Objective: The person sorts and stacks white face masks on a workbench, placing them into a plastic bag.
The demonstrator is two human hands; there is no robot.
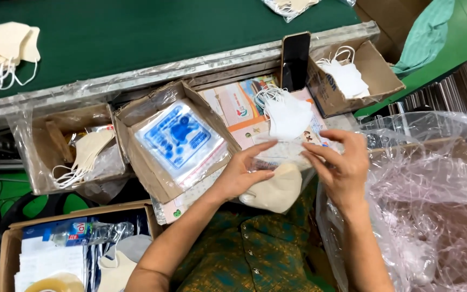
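Head view: left hand (240, 176) and right hand (341, 162) pinch a clear flat plastic sleeve (279, 154) between narrow fingers, just right of the open cardboard box of blue-printed bags (179, 138). A white face mask (287, 116) lies behind the sleeve, a beige face mask (277, 192) under it. Bagging step, likely; the sleeve mouth wants spreading.

We note a dark phone (295, 53) standing upright against the green table (136, 32). Right of it, a cardboard box (374, 67) holds white masks. A box at centre (136, 157) holds blue-printed bags (180, 138). Cream masks (1, 46) lie far left; a water bottle (90, 232) lies lower left.
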